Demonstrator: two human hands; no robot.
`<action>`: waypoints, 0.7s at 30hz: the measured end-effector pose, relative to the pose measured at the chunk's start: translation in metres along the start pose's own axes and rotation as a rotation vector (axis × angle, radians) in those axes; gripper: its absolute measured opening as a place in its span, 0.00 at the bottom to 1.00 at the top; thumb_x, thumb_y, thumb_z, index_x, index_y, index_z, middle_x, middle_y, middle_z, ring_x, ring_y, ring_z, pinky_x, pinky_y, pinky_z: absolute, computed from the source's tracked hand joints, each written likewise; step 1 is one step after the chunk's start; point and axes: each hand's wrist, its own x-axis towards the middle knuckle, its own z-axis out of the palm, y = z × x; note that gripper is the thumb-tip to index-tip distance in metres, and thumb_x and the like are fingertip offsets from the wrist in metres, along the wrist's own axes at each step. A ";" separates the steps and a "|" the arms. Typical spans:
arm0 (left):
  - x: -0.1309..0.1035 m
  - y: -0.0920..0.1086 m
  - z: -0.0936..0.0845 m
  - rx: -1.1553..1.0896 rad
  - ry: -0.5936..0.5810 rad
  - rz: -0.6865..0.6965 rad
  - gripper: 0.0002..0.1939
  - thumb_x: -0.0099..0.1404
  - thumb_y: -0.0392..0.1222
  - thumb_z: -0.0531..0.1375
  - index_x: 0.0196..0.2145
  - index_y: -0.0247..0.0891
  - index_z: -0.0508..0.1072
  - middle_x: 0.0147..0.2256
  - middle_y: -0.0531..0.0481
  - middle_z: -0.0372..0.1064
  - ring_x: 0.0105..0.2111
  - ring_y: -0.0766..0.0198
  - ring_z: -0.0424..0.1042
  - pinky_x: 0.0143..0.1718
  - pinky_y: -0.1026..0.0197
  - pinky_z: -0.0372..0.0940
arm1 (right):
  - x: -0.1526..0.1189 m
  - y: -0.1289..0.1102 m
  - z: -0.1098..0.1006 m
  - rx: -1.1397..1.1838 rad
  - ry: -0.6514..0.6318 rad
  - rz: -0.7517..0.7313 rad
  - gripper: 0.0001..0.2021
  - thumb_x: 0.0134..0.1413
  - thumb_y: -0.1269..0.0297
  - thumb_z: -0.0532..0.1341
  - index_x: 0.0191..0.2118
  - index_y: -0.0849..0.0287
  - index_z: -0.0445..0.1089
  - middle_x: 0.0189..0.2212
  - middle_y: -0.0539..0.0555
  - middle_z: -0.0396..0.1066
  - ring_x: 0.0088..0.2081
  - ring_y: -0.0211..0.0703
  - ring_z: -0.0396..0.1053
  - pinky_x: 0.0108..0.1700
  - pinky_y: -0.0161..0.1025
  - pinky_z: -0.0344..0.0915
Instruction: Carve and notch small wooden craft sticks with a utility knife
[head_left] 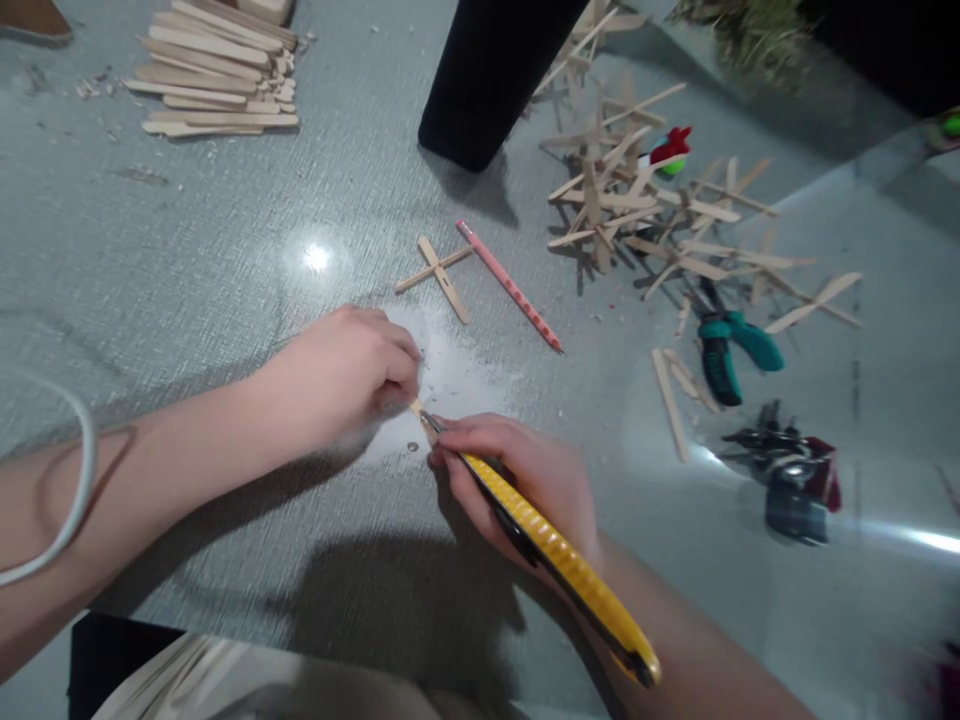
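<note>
My right hand (pixel 525 470) is closed round a yellow and black utility knife (pixel 555 550), its blade pointing up and left. The blade rests against a small wooden craft stick (pixel 417 407), which my left hand (pixel 360 360) pinches from the other side. My left fingertips and most of the stick are hidden under the hand. Both hands are low over a white patch (pixel 457 365) with dark specks on the table. Just beyond them lie two craft sticks joined in a cross (pixel 439 270) and a pink pencil (pixel 517 290).
A stack of craft sticks (pixel 217 70) lies at the back left. Many crossed sticks (pixel 600 200) are heaped at the right, near teal-handled pliers (pixel 724 350) and a dark metal cluster (pixel 795 480). A tall black object (pixel 495 80) stands behind. A white cable (pixel 82 490) loops over my left forearm.
</note>
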 end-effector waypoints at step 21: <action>0.000 -0.002 0.004 -0.030 0.002 0.015 0.11 0.62 0.28 0.62 0.28 0.40 0.82 0.31 0.53 0.78 0.33 0.63 0.71 0.39 0.58 0.62 | -0.007 0.006 0.003 0.041 0.038 0.050 0.11 0.62 0.74 0.64 0.46 0.49 0.74 0.36 0.49 0.82 0.35 0.43 0.81 0.39 0.40 0.80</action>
